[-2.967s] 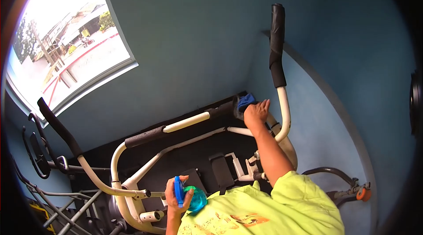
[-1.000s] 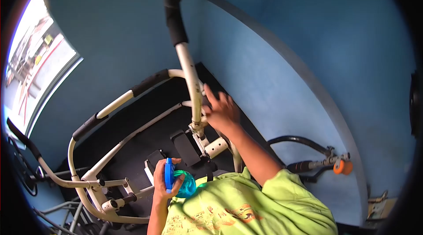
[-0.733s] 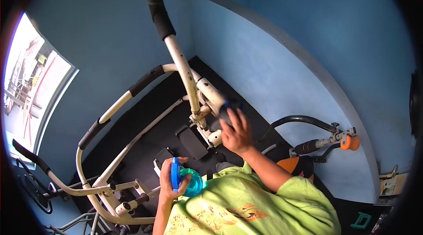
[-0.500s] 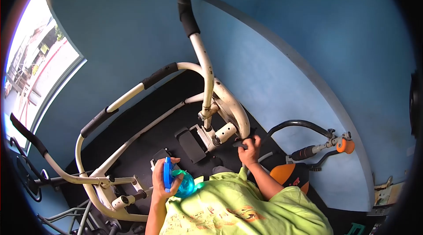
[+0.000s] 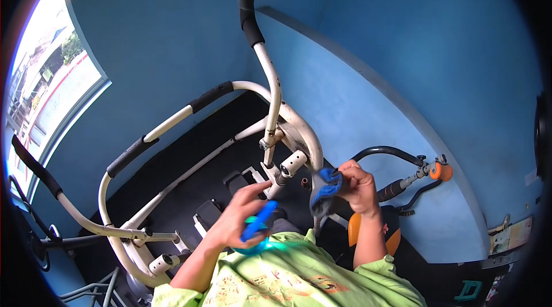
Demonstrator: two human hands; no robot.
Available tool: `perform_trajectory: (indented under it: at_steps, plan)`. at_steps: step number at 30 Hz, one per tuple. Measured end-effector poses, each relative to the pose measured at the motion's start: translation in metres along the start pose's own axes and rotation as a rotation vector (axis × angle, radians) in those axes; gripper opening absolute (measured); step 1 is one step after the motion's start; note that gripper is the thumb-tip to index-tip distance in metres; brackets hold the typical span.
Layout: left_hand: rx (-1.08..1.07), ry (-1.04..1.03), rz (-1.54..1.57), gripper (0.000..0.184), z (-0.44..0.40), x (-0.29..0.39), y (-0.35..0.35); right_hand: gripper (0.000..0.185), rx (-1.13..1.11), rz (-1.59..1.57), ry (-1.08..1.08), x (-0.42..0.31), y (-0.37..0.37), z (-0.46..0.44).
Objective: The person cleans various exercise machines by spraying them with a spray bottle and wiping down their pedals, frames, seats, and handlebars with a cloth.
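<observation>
My left hand (image 5: 237, 218) is wrapped round a spray bottle (image 5: 260, 222) with a blue trigger head and a clear turquoise body, its forefinger stretched out. The bottle tilts close to the front of my green shirt (image 5: 287, 272). Pinched in my raised right hand (image 5: 361, 187) is a blue and dark grey cloth (image 5: 325, 195), which hangs down to the left of the fingers. Behind both hands stands an exercise machine with a cream tube frame (image 5: 299, 128) and black foam grips (image 5: 132, 157). The cloth overlaps its lower right tube in view.
On the right, a black handlebar (image 5: 385, 150) with an orange knob (image 5: 441, 171) stands beside a low light-blue wall (image 5: 368, 94). An orange and black seat (image 5: 355, 229) is beside my right forearm. Black flooring (image 5: 178, 203) lies under the machine; a window (image 5: 54, 77) is at far left.
My right hand has risen and moved right from beside the machine's lower tube, and the cloth now shows plainly. My left hand has moved right with the spray bottle, tilting it.
</observation>
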State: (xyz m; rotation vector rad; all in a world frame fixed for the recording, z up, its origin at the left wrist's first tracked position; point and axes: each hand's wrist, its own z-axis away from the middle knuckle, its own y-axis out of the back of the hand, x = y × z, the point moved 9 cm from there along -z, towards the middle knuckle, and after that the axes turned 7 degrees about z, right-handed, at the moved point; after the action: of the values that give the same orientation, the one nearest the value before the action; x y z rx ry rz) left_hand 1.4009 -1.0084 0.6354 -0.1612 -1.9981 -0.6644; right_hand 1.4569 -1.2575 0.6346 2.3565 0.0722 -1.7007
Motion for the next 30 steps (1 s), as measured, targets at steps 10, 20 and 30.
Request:
perform_trajectory:
  at_steps: [10,20,30]
  plan:
    - [-0.178,-0.005,0.105,0.059,-0.053,0.007,-0.057,0.016,0.660,0.109,-0.040,0.013,-0.012,0.038]
    - [-0.337,-0.131,0.054,0.054,-0.121,0.047,-0.073,0.020,0.867,-0.072,0.189,0.045,0.018,0.063]
    - [-0.124,0.008,-0.082,0.050,-0.098,-0.004,-0.037,0.077,0.231,1.247,-0.006,0.126,-0.057,-0.118]
